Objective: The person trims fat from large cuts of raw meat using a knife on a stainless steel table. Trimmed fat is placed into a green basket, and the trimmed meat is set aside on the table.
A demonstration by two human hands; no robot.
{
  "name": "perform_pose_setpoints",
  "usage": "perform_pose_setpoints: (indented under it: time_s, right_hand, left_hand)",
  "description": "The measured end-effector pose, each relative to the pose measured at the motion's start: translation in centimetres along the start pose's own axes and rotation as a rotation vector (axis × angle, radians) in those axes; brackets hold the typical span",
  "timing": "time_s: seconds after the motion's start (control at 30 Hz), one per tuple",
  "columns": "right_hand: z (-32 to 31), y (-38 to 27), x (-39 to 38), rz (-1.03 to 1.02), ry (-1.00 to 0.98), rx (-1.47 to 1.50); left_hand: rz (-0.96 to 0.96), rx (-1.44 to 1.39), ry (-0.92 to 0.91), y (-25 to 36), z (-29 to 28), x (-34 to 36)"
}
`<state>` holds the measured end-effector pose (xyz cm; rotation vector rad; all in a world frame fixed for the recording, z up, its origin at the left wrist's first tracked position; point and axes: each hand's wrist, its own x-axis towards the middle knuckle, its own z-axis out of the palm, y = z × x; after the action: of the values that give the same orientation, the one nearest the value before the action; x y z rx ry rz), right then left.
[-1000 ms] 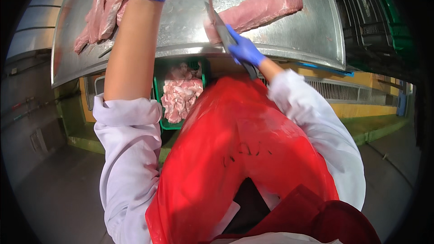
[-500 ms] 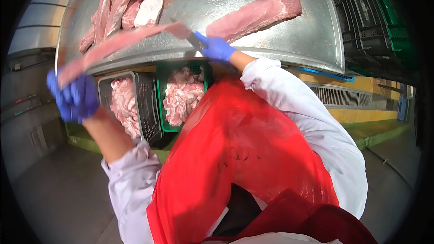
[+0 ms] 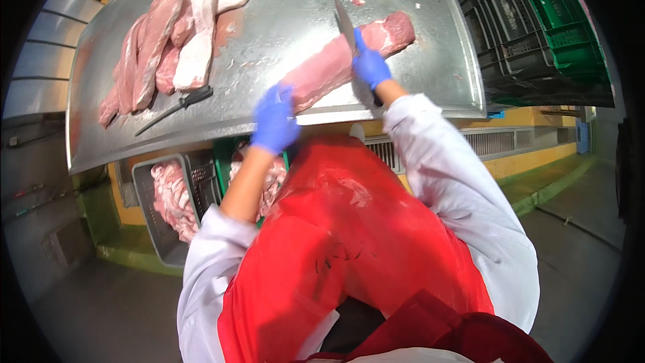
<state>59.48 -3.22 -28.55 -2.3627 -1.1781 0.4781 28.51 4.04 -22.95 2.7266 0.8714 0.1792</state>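
Observation:
A long boneless pork loin [image 3: 329, 67] lies slantwise on the metal table [image 3: 269, 33]. Its near left end is under my left hand [image 3: 274, 121], blue-gloved and slightly blurred, with the fingers gripping it. My right hand [image 3: 371, 68], in a blue glove too, is closed round the handle of a knife [image 3: 345, 21]. The blade points away from me, across or just above the loin's middle. A sharpening steel [image 3: 176, 109] with a black handle rests on the table to the left. Beyond it is a pile of trimmed meat pieces [image 3: 158, 37].
Below the table's near edge, a grey crate [image 3: 193, 185] and a green crate [image 3: 222, 168] hold meat trimmings. Stacked black crates [image 3: 514, 33] and green crates [image 3: 571, 27] stand at the right. Small meat scraps [image 3: 357, 2] lie past the loin.
The long strip of meat stretched between my hands is gone from them. My left hand has moved right onto the loin, and the knife has swung up over it. The view has shifted.

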Motion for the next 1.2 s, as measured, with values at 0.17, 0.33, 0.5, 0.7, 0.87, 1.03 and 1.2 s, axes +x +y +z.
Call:
perform_pose_setpoints:
  time_s: [0.17, 0.33, 0.5, 0.7, 0.87, 1.03, 1.2]
  right_hand:
    - [-0.8, 0.5, -9.4, -0.072, -0.284, -0.160]
    - [-2.4, 1.2, -12.1, -0.081, -0.311, -0.137]
    - [-7.4, 1.5, -12.3, 0.016, -0.496, -0.126]
    - [-16.3, 7.6, -14.9, -0.201, -0.453, 0.113]
    - [-20.4, 18.7, -18.4, 0.018, -0.056, 0.360]
    - [-25.2, 23.5, -16.3, 0.204, -0.013, 0.412]
    - [-28.7, 23.5, -12.7, 0.233, 0.040, 0.552]
  left_hand:
    - [-0.034, 0.222, 0.079, 4.6, 6.4, 9.5]
    - [-0.239, 0.081, -0.272, 3.5, 3.2, 16.7]
    - [-0.403, -0.058, -0.258, 0.5, 4.9, 21.7]
    - [-0.773, -1.288, -0.164, -15.9, 11.3, 19.8]
    - [-0.616, -1.885, -0.022, -7.4, 10.4, 17.6]
    - [-0.287, -1.902, -0.096, 6.9, 1.2, 35.1]
    - [0.184, -1.851, -0.371, 31.2, -17.1, 59.6]
